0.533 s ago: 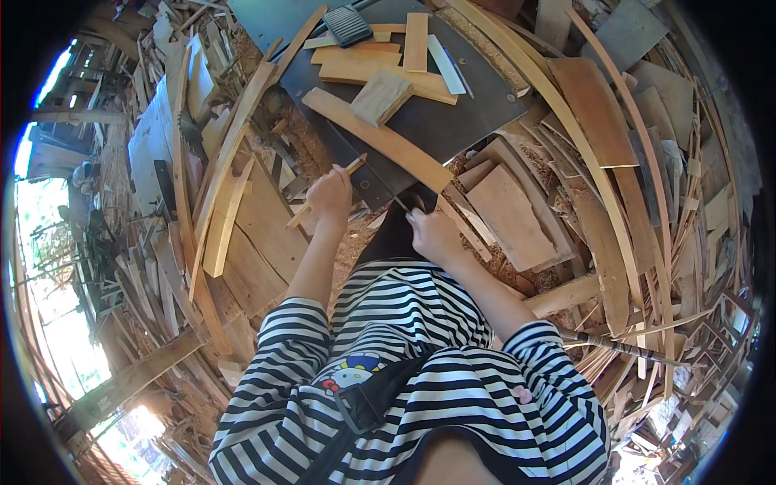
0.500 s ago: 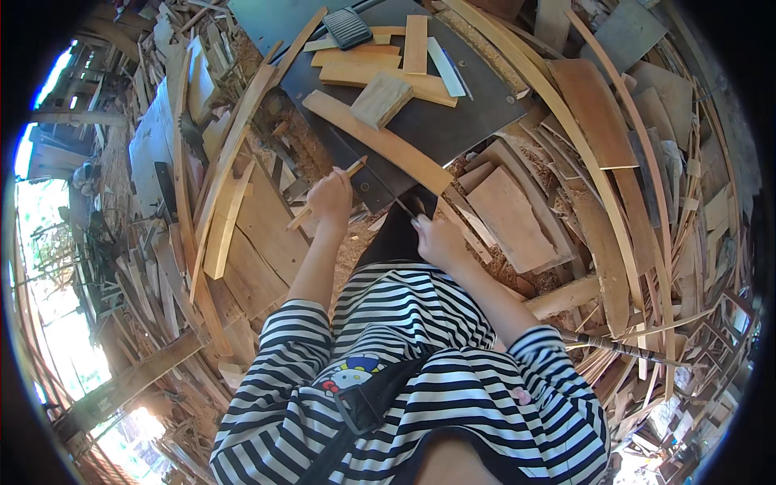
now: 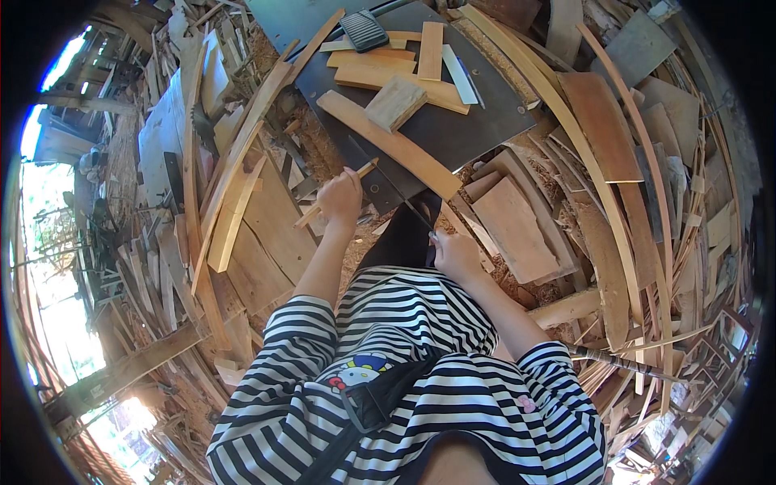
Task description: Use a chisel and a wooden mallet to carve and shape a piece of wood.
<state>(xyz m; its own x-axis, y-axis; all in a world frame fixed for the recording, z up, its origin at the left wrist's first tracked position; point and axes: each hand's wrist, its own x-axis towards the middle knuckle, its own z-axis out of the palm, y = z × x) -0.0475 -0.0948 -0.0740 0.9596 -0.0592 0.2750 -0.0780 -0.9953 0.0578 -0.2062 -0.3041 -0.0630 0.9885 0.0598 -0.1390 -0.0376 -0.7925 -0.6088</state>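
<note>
My left hand (image 3: 338, 196) is closed around a slim pale wooden stick (image 3: 311, 213), held across the near left corner of the dark tabletop (image 3: 461, 137). My right hand (image 3: 451, 252) pinches the end of a thin dark rod-like tool (image 3: 418, 212), which slants up toward the stick's upper end; whether they touch I cannot tell. Just beyond them a long curved board (image 3: 388, 139) lies on the tabletop, with a short wooden block (image 3: 392, 105) on it. Behind are several light boards (image 3: 372, 75), a white strip (image 3: 459, 77) and a dark ribbed object (image 3: 360, 31).
Long curved planks flank the tabletop on the left (image 3: 234, 182) and right (image 3: 590, 153). Stacked thick board offcuts (image 3: 517, 230) lie below its right edge among wood shavings. Piled scrap wood (image 3: 145, 283) surrounds me. A round pole (image 3: 566, 309) lies beside my right forearm.
My right hand has drawn back down and slightly right, toward my body, with the thin tool. My left hand still grips the stick. The whole view has shifted slightly.
</note>
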